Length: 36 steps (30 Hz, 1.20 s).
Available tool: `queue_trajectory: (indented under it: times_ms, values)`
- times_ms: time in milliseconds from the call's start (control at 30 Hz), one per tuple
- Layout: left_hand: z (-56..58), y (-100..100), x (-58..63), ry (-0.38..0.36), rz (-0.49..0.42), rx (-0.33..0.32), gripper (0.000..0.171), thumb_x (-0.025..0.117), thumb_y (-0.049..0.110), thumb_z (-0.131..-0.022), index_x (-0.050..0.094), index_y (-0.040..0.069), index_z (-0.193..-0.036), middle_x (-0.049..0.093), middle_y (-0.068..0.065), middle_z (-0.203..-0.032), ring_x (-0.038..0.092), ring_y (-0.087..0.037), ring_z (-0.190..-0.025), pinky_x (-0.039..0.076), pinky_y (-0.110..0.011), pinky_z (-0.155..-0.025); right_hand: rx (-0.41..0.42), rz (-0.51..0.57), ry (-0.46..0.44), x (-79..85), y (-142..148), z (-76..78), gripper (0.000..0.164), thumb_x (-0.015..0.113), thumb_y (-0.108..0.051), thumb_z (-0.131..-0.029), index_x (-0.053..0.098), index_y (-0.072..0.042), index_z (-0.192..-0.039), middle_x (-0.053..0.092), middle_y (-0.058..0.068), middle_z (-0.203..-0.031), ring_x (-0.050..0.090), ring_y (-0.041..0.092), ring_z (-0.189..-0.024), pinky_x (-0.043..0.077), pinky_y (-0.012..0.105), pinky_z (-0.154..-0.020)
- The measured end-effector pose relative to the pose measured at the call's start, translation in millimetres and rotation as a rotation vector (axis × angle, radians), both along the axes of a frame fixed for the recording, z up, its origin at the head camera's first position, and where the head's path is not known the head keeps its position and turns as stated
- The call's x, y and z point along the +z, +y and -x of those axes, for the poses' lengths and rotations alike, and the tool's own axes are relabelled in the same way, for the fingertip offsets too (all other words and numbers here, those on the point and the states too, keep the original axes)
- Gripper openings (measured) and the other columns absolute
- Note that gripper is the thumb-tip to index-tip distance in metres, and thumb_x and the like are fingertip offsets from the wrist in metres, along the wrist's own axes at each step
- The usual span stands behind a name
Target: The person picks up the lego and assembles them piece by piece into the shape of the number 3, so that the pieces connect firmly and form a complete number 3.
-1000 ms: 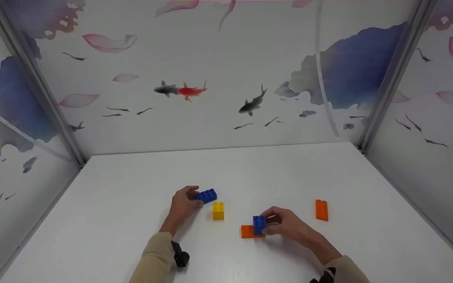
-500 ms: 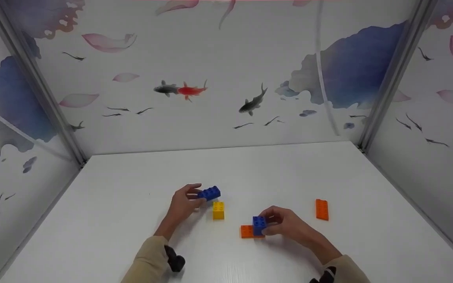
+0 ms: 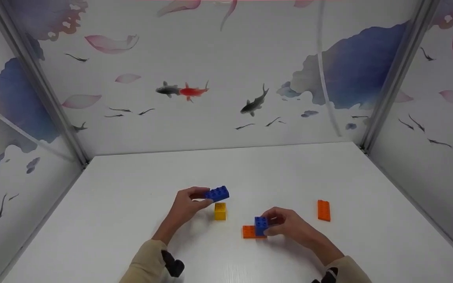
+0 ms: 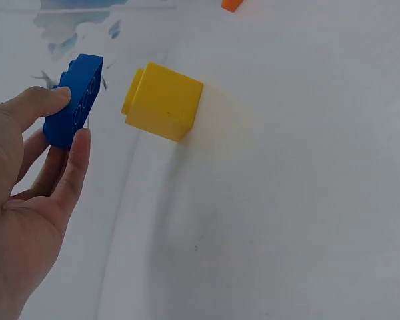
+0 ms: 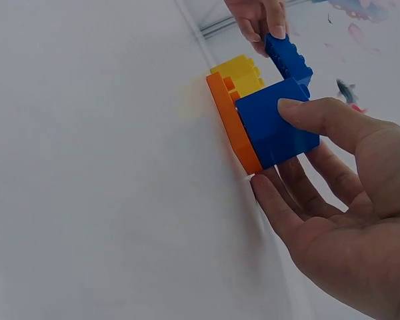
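My left hand (image 3: 187, 204) pinches a long blue toy brick (image 3: 217, 193) between thumb and fingers. In the left wrist view this blue brick (image 4: 75, 100) is raised off the table, its hollow underside partly showing. Close below it in the head view stands a yellow toy brick (image 3: 220, 211) on the table. With thumb and fingers my right hand (image 3: 289, 225) grips a squarer blue brick (image 3: 261, 226), seated on the right part of a flat orange brick (image 3: 249, 232). Seen from the right wrist, the thumb lies on one side of that blue brick (image 5: 275, 123), fingers on the other.
A second flat orange brick (image 3: 323, 210) lies on the white table (image 3: 289, 169), right of my right hand. White panels painted with fish and petals (image 3: 195, 118) enclose the table at the back and both sides.
My left hand has lifted the long blue brick and carried it to the right, now behind and above the yellow brick. The right hand keeps its grip in place.
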<state>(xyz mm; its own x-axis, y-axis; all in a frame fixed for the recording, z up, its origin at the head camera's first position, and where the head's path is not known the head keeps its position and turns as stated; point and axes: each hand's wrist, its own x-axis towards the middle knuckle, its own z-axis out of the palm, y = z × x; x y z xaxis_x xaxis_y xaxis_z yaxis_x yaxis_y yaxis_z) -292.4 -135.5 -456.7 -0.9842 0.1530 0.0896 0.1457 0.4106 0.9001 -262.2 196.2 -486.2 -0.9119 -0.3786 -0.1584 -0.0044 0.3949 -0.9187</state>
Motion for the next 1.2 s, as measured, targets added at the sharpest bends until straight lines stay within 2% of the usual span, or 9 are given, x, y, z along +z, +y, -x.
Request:
queue_trajectory:
  times_ms: [200, 367, 600, 800, 1033, 1200]
  values:
    - [-6.2, 9, 6.4, 0.024, -0.037, -0.034, 0.039, 0.076, 0.021, -0.089, 0.068, 0.006, -0.124, 0.070, -0.013, -0.119, 0.066, -0.021, -0.104, 0.059, -0.033, -0.092, -0.014, 0.004, -0.023, 3.2, 1, -2.8, 0.041, 0.079, -0.017, -0.084, 0.065, -0.014, -0.123, 0.064, 0.007, -0.126, 0.058, 0.022, -0.112, 0.054, 0.040, -0.099]
    - [-15.2, 20, 11.6, 0.033, -0.071, -0.069, 0.041, 0.076, 0.021, -0.089, 0.068, 0.006, -0.126, 0.069, -0.015, -0.122, 0.066, -0.025, -0.108, 0.060, -0.035, -0.091, -0.021, -0.004, -0.025, 3.7, 1, -3.8, 0.041, 0.079, -0.016, -0.084, 0.065, -0.014, -0.123, 0.064, 0.007, -0.126, 0.058, 0.022, -0.111, 0.054, 0.040, -0.100]
    - [-23.0, 33, 6.2, 0.071, -0.069, -0.123, 0.044, 0.076, 0.021, -0.089, 0.066, 0.004, -0.129, 0.067, -0.017, -0.126, 0.067, -0.028, -0.110, 0.059, -0.033, -0.091, 0.003, 0.006, -0.018, 4.7, 0, -2.9, 0.042, 0.079, -0.018, -0.085, 0.065, -0.014, -0.124, 0.064, 0.006, -0.127, 0.059, 0.022, -0.113, 0.054, 0.040, -0.101]
    - [-31.8, 41, 0.2, 0.039, -0.068, -0.165, 0.045, 0.078, 0.026, -0.088, 0.068, 0.006, -0.127, 0.069, -0.014, -0.121, 0.066, -0.023, -0.108, 0.058, -0.029, -0.093, 0.001, 0.002, -0.018, 5.5, -1, -2.5, 0.042, 0.080, -0.018, -0.085, 0.065, -0.014, -0.124, 0.065, 0.006, -0.127, 0.059, 0.022, -0.113, 0.054, 0.041, -0.101]
    - [-39.7, 52, -3.7, 0.001, -0.102, -0.207, 0.044, 0.078, 0.022, -0.087, 0.067, 0.004, -0.127, 0.069, -0.012, -0.120, 0.066, -0.023, -0.106, 0.059, -0.029, -0.090, 0.011, 0.002, 0.000, 5.7, 1, -1.9, 0.040, 0.080, -0.019, -0.085, 0.066, -0.014, -0.123, 0.065, 0.006, -0.125, 0.060, 0.021, -0.111, 0.054, 0.041, -0.101]
    - [-41.2, 59, -6.2, 0.015, -0.057, -0.220, 0.042, 0.078, 0.024, -0.088, 0.069, 0.007, -0.125, 0.071, -0.007, -0.117, 0.066, -0.023, -0.108, 0.057, -0.036, -0.097, 0.007, 0.006, 0.003, 4.0, 1, -2.3, 0.040, 0.080, -0.018, -0.085, 0.066, -0.013, -0.123, 0.067, 0.006, -0.122, 0.061, 0.021, -0.107, 0.056, 0.039, -0.099]
